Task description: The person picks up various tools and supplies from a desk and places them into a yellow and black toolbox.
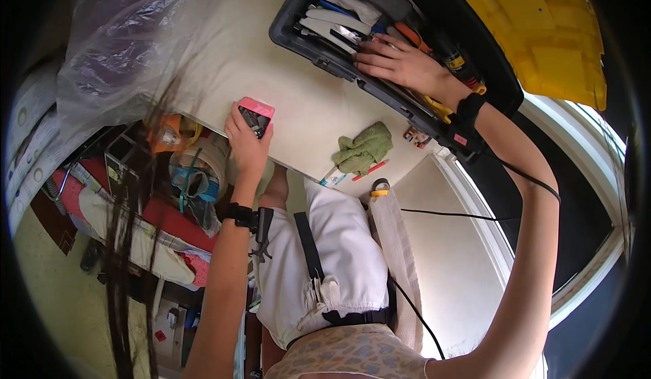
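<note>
My left hand (246, 140) grips a small pink open-topped box (260, 106) near the front edge of the white tabletop (300, 99). Small dark pieces, too fine to identify, fill the box. My right hand (394, 63) reaches into a black plastic toolbox (346, 76), fingers down among the tools; whether they hold anything is hidden. Beside those fingers are pale-handled tools (330, 25) and an orange-and-black tool (413, 34). A dark can with a yellow label (454, 62) stands deeper in the box. Yellow handles (438, 108) lie below my wrist.
The yellow toolbox lid (559, 38) is raised at the far right. A crumpled green cloth (363, 147), a red pen-like stick (371, 170) and a tape roll (380, 187) are near the table's front. Clear plastic sheeting (122, 48) covers the left. A bucket (203, 163) stands below the edge.
</note>
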The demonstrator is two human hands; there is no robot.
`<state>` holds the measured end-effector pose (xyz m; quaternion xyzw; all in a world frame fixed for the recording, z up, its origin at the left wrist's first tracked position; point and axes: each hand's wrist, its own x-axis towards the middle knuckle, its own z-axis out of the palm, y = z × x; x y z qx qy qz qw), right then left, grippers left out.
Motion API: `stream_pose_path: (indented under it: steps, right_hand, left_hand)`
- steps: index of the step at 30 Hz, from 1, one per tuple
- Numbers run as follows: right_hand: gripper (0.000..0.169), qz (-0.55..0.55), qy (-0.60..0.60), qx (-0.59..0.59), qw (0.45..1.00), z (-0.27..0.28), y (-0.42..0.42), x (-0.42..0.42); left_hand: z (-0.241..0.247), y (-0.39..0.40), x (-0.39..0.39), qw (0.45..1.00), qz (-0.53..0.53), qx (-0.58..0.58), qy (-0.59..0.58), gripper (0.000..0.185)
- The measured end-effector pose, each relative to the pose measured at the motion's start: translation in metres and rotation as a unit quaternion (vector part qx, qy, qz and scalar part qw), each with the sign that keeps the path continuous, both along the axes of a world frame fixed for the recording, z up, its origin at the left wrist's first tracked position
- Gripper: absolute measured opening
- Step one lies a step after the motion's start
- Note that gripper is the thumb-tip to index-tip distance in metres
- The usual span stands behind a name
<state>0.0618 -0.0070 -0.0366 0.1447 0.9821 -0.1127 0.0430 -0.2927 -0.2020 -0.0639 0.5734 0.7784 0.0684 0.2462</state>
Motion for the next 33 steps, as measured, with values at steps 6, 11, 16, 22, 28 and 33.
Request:
stream_pose_path:
  steps: [6,11,16,22,28,33]
  right_hand:
    - [0.062,-0.134,0.038,-0.102,0.985,0.004,-0.016,0.01]
    - [0.071,-0.286,0.14,-0.176,0.932,-0.008,-0.026,0.015]
    - [0.056,-0.299,0.202,-0.13,0.923,0.04,-0.03,-0.002]
    - [0.021,-0.463,0.356,-0.121,0.803,0.087,-0.119,-0.033]
    - [0.013,-0.81,0.283,-0.186,0.479,0.045,-0.265,-0.077]
    - [0.021,-0.836,0.071,-0.231,0.492,0.032,-0.369,-0.052]
  left_hand:
    - [-0.009,-0.005,-0.005,1.0,-0.013,0.009,0.006,0.098]
    - [-0.012,-0.006,-0.006,1.0,-0.023,0.008,0.008,0.1]
    - [-0.013,-0.007,-0.008,1.0,-0.025,0.006,0.004,0.099]
    - [-0.011,-0.007,-0.009,1.0,-0.018,0.001,0.006,0.099]
    - [-0.012,-0.009,-0.011,1.0,-0.022,-0.009,0.012,0.1]
    - [-0.013,-0.007,-0.008,1.0,-0.025,-0.001,0.013,0.099]
